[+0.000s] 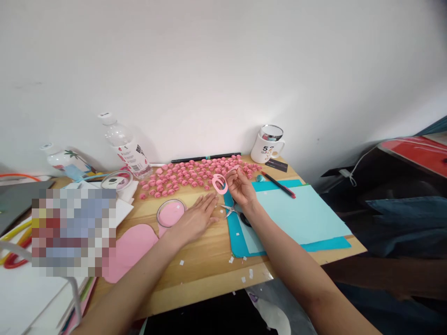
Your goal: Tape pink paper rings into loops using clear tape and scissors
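Observation:
My right hand (241,188) is raised a little above the wooden table (206,260), fingers pinched on a pink paper spiral (220,184) that dangles to its left. My left hand (197,217) lies flat on the table with fingers stretched out and holds nothing. It rests just right of a clear round dish (170,213) of pink material. Scissors (233,211) lie on the table under my right wrist. Several small pink paper rolls (195,176) are spread along the back of the table.
Light blue and teal paper sheets (300,216) cover the right side, a red pencil (278,184) on them. A white mug (268,144) and two plastic bottles (125,146) stand at the back. A pink cut-out (129,251) lies front left, beside stacked supplies. White scraps dot the front edge.

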The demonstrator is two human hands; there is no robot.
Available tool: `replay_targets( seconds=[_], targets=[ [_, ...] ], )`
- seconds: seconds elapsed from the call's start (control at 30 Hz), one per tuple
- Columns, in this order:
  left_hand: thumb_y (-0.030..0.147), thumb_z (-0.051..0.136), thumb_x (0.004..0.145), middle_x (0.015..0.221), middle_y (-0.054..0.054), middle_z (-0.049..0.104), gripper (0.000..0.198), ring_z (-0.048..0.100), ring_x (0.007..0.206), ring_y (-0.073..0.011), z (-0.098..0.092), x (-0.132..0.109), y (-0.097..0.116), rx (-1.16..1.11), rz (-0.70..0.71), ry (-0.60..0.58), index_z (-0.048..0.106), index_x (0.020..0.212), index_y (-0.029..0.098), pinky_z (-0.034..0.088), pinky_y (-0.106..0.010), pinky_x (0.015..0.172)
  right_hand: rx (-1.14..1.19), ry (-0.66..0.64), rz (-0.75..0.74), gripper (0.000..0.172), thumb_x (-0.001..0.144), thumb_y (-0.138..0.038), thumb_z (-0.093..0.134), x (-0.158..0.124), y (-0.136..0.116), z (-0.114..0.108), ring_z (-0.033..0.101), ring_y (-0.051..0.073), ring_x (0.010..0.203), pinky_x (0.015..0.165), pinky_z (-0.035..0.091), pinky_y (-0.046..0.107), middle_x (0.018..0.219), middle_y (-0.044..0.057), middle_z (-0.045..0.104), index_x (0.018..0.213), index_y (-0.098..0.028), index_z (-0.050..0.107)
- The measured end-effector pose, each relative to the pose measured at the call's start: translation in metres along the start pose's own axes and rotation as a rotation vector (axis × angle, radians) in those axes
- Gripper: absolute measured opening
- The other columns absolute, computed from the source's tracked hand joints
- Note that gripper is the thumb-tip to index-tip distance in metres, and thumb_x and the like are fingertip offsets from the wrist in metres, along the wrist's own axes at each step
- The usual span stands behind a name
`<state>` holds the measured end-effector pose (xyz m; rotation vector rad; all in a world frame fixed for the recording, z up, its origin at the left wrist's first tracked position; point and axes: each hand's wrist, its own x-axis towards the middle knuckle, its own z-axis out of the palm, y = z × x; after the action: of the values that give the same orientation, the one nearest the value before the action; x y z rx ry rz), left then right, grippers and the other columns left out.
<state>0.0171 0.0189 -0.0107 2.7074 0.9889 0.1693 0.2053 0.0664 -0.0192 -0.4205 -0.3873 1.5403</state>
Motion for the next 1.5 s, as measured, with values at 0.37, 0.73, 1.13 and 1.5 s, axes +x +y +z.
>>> replay_targets(
  seconds=[0.37,0.73,1.13,1.5],
  targets=[
    [0.042,0.037,0.09,0.145,-0.019,0.027,0.056,0.02,0.135,-0.0268,0.012,-0.023,0.01,0.112,0.024,0.011,0.032,0.137,0.01,0.025,-0.042,0.108,-0.004,0.006,-0.004,0.015,0.068,-0.022,0.074,-0.002,0.0,0.002,0.058,0.007,0.067,0.056,0.054,0.014,0.071,-0.003,0.06,0.074,-0.021,0.059],
    [0.039,0.044,0.088,0.143,-0.02,0.03,0.056,0.022,0.134,-0.0288,0.014,-0.026,0.017,0.127,0.069,0.007,0.035,0.135,0.01,0.025,-0.043,0.108,0.078,0.008,0.042,0.016,0.068,-0.018,0.074,-0.005,0.001,0.005,0.059,0.005,0.068,0.056,0.053,0.009,0.073,-0.003,0.062,0.076,-0.02,0.06],
    [0.048,0.048,0.083,0.144,-0.016,0.029,0.069,0.022,0.135,-0.0249,0.005,-0.083,0.052,0.026,0.255,-0.14,0.031,0.137,0.01,0.022,-0.039,0.11,0.176,0.028,0.106,0.007,0.079,-0.015,0.064,-0.005,0.0,0.007,0.06,0.004,0.065,0.054,0.054,0.006,0.07,-0.004,0.061,0.082,-0.02,0.06],
    [0.035,0.036,0.092,0.134,-0.012,0.048,0.046,0.038,0.128,-0.0181,-0.006,-0.088,0.111,-0.301,0.506,-0.1,0.046,0.128,0.009,0.027,-0.031,0.11,0.208,0.021,0.127,0.011,0.077,-0.012,0.065,-0.004,0.001,0.006,0.06,0.002,0.065,0.055,0.053,0.004,0.069,-0.004,0.061,0.079,-0.02,0.06]
  ],
)
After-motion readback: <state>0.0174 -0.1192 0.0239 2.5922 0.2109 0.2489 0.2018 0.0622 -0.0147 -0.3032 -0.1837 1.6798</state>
